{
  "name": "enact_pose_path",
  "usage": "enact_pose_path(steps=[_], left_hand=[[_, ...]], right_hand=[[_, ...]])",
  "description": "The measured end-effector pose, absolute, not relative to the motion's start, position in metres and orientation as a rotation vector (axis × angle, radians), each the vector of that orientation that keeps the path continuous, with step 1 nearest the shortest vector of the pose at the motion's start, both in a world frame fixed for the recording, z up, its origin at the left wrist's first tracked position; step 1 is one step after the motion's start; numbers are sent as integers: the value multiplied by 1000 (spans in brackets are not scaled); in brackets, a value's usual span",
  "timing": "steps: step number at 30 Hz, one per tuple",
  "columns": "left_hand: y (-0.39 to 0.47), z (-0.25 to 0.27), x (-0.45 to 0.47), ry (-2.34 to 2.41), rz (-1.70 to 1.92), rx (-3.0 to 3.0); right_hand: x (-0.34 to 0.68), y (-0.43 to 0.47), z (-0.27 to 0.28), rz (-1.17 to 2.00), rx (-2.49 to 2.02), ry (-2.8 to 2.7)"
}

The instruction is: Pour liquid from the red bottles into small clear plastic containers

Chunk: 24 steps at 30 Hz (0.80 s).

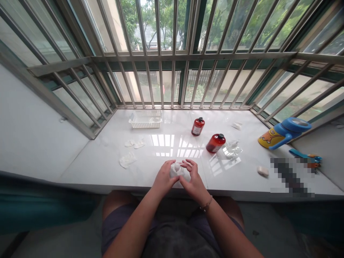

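Observation:
Just above the counter's front edge, a small white, partly see-through thing with a round knob (177, 167) sits between my two hands. Its exact kind I cannot make out. My left hand (163, 178) curls around its left side, thumb in front and fingers behind. From the right, my right hand (195, 182) cups it with the thumb at its front and bent, slightly spread fingers by its top. My palms and thumbs hide part of it. Ahead to the right stand two red bottles with black caps, one upright (197, 127) and a nearer one (215, 143).
A white perforated basket (145, 120) stands at the back left. Crumpled white tissues or wrappers (127, 160) lie left. Clear plastic packaging (232, 149), a small pale block (262, 171) and a blue-yellow flask (283, 133) are right. Metal bars (172, 56) close off the window.

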<state>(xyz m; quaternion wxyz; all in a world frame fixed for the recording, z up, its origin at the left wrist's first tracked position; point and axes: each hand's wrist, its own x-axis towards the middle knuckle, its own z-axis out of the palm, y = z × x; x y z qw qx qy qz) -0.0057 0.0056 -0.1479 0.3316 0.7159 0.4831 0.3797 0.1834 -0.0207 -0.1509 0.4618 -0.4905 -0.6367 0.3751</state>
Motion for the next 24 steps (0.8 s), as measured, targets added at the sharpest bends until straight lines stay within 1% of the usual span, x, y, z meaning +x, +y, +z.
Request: enact_pose_path(steps=[3,9,15,20,24], left_hand=[[5,-149,-6,1284,1003,1854],[6,-150,-6,1280,984,1865],[7,-149,-7,1285,979,1861],[7,-147,-7,1264,972,1860],[7,-147,-7,1285,966,1850]], right_hand=[[186,-20,-156,874,-1232,-1503],[186,-24,-153,925,-1167,-1588],[185,-24,-151,877,-1225,-1527],[182,-22,-147,955,-1158,-1593],[184,-21,-146,884,-1240,-1544]])
